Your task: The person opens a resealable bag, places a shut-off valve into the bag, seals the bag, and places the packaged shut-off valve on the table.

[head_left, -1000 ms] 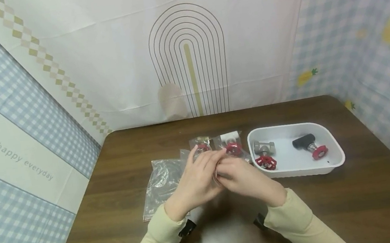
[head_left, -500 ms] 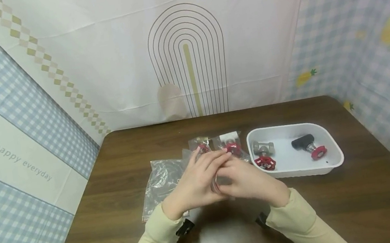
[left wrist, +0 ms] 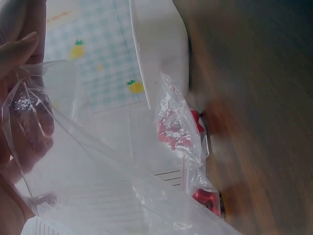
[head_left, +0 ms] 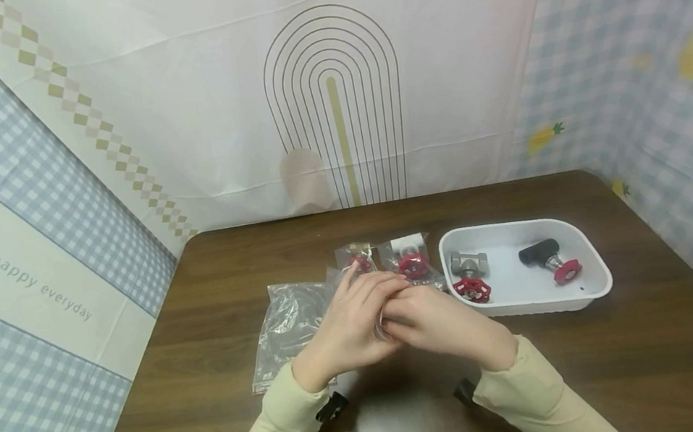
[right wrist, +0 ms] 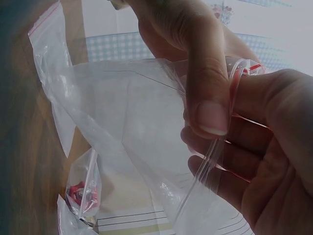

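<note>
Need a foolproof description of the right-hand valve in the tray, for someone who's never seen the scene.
On the brown table, find the white tray to the person's right. In its right half lies a valve with a red handwheel. Its black body sets it apart from the grey metal valve at the tray's left end.

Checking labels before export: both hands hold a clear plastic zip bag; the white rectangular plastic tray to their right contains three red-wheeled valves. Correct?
Count's wrong: the head view shows two, a grey valve and a black valve, in the tray. Rest, including the bag, stands.
</note>
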{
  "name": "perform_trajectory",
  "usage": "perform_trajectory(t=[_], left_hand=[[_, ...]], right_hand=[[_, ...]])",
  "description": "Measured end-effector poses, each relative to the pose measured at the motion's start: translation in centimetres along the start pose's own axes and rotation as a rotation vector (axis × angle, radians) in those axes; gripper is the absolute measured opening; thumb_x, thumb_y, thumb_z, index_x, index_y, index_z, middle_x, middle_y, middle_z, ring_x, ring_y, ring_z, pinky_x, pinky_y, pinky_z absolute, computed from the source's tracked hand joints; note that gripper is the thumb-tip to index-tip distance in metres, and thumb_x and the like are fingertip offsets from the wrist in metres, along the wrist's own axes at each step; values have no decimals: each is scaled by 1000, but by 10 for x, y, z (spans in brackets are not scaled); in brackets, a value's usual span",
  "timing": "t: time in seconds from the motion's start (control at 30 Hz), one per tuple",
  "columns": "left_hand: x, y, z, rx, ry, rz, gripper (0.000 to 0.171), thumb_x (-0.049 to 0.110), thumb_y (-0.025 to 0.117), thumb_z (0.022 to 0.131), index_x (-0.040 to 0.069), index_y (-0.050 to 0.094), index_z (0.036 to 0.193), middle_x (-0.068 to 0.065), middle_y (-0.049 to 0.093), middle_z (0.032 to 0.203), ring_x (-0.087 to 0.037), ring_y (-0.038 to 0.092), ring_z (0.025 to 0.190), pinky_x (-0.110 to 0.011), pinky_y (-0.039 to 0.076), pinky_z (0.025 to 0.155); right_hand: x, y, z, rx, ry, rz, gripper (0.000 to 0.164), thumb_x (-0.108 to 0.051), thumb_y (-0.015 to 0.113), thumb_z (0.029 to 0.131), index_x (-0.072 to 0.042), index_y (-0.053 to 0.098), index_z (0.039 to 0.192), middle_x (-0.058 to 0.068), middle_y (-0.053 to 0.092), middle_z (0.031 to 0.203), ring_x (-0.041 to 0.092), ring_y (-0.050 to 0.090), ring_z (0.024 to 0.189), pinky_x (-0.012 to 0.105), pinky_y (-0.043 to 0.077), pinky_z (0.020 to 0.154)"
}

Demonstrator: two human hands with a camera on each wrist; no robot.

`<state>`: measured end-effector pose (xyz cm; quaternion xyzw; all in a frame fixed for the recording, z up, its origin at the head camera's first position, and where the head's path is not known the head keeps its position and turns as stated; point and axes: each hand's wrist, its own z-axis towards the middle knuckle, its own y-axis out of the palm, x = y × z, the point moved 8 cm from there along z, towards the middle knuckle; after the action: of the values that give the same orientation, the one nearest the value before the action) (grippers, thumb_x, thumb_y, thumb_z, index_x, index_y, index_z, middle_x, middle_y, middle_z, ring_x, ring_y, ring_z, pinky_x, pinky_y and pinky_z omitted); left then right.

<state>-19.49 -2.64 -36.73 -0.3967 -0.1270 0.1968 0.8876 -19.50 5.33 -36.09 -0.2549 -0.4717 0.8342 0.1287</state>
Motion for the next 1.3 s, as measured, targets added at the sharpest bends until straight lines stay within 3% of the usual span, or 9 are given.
perform_trajectory(t=[0.17, 0.43, 0.57, 0.7, 0.77, 0.9, 1.0, 1.13, 1.3], left_hand=[[-2, 0, -1, 20, -28, -26, 75, 29, 88, 69, 8, 56, 133, -5, 64, 129, -21, 57, 125, -59, 24, 118], [-8, -8, -4, 63, -53, -28, 73, 35, 89, 74, 8, 54, 132, -7, 65, 128, -24, 58, 123, -58, 25, 118], [-10, -10, -6, 68, -65, -14, 73, 39, 87, 75, 6, 54, 132, -8, 64, 130, -26, 58, 123, -58, 25, 118], [-12, -12, -5, 96, -65, -23, 69, 37, 87, 75, 7, 55, 129, -8, 64, 132, -26, 59, 121, -58, 27, 117], [-12, -14, -5, 114, -59, -38, 64, 35, 87, 75, 8, 57, 125, -8, 64, 131, -25, 59, 121, -59, 28, 116], [-14, -17, -4, 138, -59, -62, 55, 34, 87, 75, 8, 58, 115, -9, 65, 129, -25, 61, 119, -60, 29, 115], [-17, -18, -5, 140, -77, -71, 53, 35, 87, 76, 8, 57, 111, -9, 65, 130, -24, 61, 119, -59, 29, 115], [-18, -18, -6, 135, -85, -89, 53, 34, 86, 77, 7, 54, 111, -9, 65, 130, -24, 64, 118, -58, 28, 116], [-16, -17, -6, 133, -67, -107, 62, 31, 86, 78, 4, 53, 123, -11, 65, 130, -21, 69, 105, -55, 31, 116]], right_hand=[[1, -7, -6, 59, -6, 38, 4, -9, 69, 93, -13, 71, 93, -3, 71, 91, 10, 65, 83, 29, 57, 80], [14, -40, -25, 250, -53, 133, 30, 1, 77, 84, -7, 75, 113, 1, 75, 109, 15, 71, 96, 25, 56, 86], [39, -63, -50, 306, 64, 73, 33, 0, 77, 83, -11, 76, 114, -2, 75, 109, 14, 70, 92, 17, 51, 85], [73, -87, -84, 340, 257, -34, 32, -1, 77, 85, -11, 76, 115, 2, 74, 112, 22, 69, 102, 9, 41, 94], [91, -97, -103, 342, 371, -71, 27, -3, 75, 88, -10, 76, 115, 6, 74, 113, 28, 68, 104, 12, 43, 94], [126, -109, -137, 271, 600, -101, 22, -13, 69, 96, -6, 74, 117, 14, 72, 115, 33, 68, 96, 39, 53, 82], [150, -110, -155, 144, 732, -110, 30, -18, 65, 98, -2, 68, 123, 15, 73, 104, 30, 70, 84, 49, 52, 72], [175, -97, -173, -43, 817, -120, 41, -18, 62, 98, 10, 60, 127, 19, 72, 95, 34, 70, 84, 50, 53, 70], [189, -82, -188, -141, 836, -141, 44, -16, 67, 92, 16, 60, 120, 23, 70, 95, 39, 67, 88, 57, 53, 75]])
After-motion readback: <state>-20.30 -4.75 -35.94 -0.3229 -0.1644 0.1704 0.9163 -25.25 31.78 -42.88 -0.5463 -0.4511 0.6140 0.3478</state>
